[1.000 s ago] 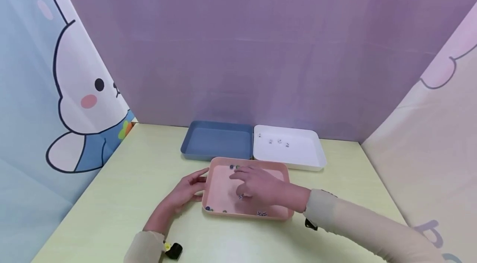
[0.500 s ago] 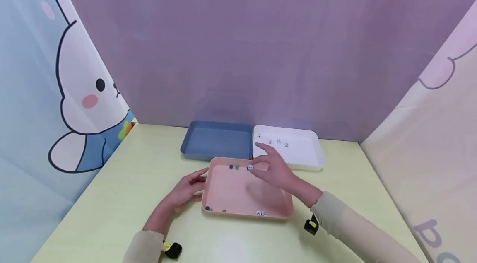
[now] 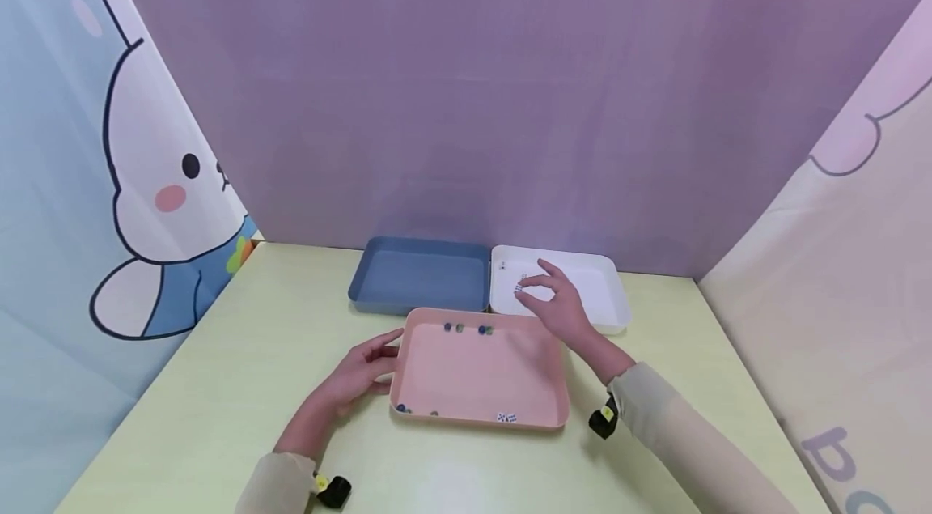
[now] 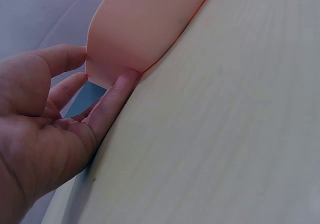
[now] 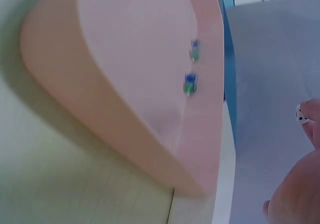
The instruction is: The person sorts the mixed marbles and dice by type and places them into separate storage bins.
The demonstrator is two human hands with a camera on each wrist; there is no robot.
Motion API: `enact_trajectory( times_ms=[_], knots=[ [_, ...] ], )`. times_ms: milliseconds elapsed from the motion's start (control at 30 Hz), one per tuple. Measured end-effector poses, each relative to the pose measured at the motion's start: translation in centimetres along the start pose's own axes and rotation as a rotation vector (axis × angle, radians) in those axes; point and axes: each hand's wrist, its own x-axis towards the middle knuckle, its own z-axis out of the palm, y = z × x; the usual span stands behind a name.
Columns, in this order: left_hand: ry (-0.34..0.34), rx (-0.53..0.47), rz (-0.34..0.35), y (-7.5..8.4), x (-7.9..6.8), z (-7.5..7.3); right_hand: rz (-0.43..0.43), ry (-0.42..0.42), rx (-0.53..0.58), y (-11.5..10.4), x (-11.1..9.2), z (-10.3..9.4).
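My right hand pinches a white die between thumb and fingertip, above the white tray. In the right wrist view, black dots show on the die. My left hand rests its fingers against the left side of the pink tray. The left wrist view shows these fingertips touching the tray's outer wall. Along the pink tray's far side lie small blue and green marbles. Two dice sit at its near edge. Part of the white tray is hidden by my right hand.
A blue tray stands behind the pink one, left of the white tray. A few more small marbles lie in the pink tray's near left corner. One die is visible at the white tray's left. A purple curtain hangs behind the table.
My right hand has picked up a die from the pink tray and moved it back and right, over the white tray. The left hand has stayed at the pink tray's side.
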Motion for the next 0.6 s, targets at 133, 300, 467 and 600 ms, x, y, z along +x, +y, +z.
enact_trajectory(
  times_ms=[133, 300, 467, 600],
  knots=[
    [-0.001, 0.003, 0.006, -0.2, 0.0, -0.1, 0.054, 0.052, 0.001, 1.4, 0.8, -0.5],
    [-0.004, 0.004, 0.007, -0.2, 0.1, 0.0, 0.128, 0.095, 0.023, 2.9, 1.8, -1.3],
    [-0.011, 0.004, 0.013, -0.1, 0.1, 0.0, 0.181, 0.13, 0.041, 4.2, 2.5, -2.1],
    [-0.028, 0.005, 0.017, 0.0, 0.0, -0.1, 0.207, 0.162, 0.016, 5.6, 3.3, -2.6]
  ],
)
